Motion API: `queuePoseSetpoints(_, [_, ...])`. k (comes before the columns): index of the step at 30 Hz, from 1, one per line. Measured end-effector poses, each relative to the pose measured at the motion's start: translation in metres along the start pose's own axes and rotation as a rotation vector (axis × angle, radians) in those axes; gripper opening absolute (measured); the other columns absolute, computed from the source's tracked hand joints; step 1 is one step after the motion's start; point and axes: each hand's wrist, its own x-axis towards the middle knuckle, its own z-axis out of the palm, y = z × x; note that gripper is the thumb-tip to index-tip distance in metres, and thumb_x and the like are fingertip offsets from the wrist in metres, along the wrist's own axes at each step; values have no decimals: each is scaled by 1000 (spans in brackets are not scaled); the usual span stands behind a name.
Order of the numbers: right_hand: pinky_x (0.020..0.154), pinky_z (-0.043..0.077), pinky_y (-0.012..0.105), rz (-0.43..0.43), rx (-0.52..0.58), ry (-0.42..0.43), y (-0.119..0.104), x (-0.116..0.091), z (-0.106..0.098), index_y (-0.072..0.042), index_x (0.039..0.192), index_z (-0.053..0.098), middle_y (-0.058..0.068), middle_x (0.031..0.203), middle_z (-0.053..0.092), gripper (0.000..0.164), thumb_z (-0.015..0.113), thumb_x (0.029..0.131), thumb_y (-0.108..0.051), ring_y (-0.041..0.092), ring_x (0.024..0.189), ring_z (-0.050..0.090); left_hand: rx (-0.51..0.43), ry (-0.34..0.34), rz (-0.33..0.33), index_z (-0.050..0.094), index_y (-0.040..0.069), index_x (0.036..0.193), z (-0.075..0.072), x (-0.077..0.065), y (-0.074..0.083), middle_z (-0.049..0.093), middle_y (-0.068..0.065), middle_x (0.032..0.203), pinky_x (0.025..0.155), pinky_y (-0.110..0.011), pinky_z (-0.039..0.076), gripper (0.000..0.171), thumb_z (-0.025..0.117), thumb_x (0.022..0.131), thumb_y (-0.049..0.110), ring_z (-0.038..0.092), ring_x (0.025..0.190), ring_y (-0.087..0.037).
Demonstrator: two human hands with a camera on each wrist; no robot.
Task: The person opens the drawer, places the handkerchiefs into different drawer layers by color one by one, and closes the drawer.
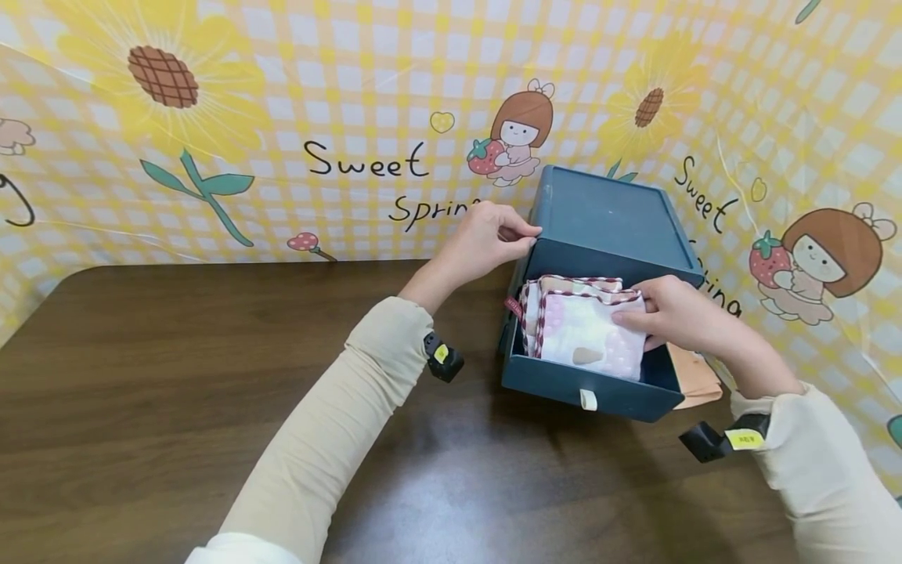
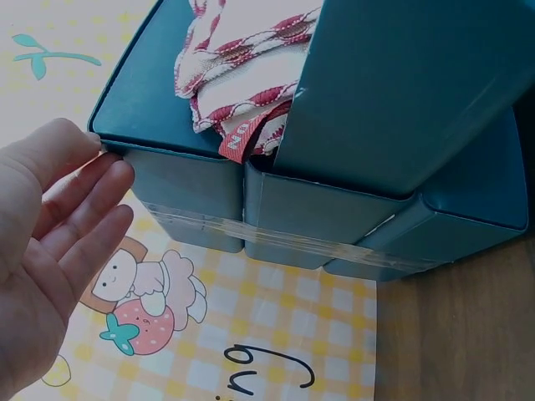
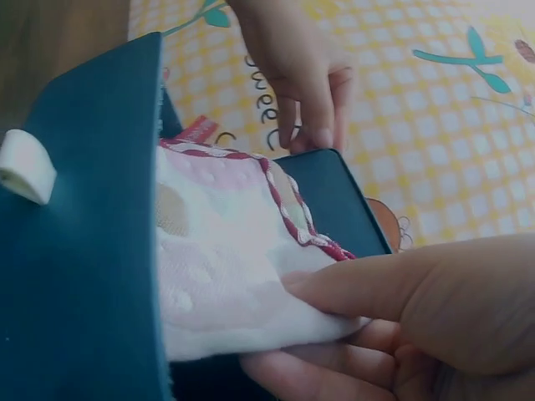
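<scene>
Looks light, soft and padded, likely to sag or unfold rather than break, with little slip against skin; find the folded cloth (image 1: pixel 585 329) in the pulled-out drawer (image 1: pixel 546 380), just behind the front wall, pinched at the right edge between thumb and fingers of the right hand (image 1: pixel 680 313). Best take hold there, through all the layers, to avoid peeling one loose. With the left hand (image 1: pixel 493 235), pinching a front top corner of the storage box (image 1: pixel 606 219).
</scene>
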Motion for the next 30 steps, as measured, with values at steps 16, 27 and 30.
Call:
queuePoseSetpoints(16, [54,53,29,3,-122,-135,1,11,18,11,97,60,11,74,61,25,62,87,-11,15,55,62,-8,-4,-1,72,4,99,0,0,-1,66,-3,89,67,-19,49,17,65,84,8,60,75,-9])
queuePoseSetpoints(27, [55,51,27,33,-144,-179,9,25,27,7,90,61,5,63,55,22,62,87,-15,13,53,60,-18,-21,2,72,3,99,-2,1,0,66,-4,89,66,-20,49,16,64,85,7,60,75,-10])
queuePoseSetpoints(30, [55,52,27,44,-133,-176,10,25,27,7,90,61,5,64,56,24,63,87,-17,13,53,60,-17,-18,4,72,3,99,-2,0,0,66,-4,89,66,-20,49,17,64,85,7,60,75,-10])
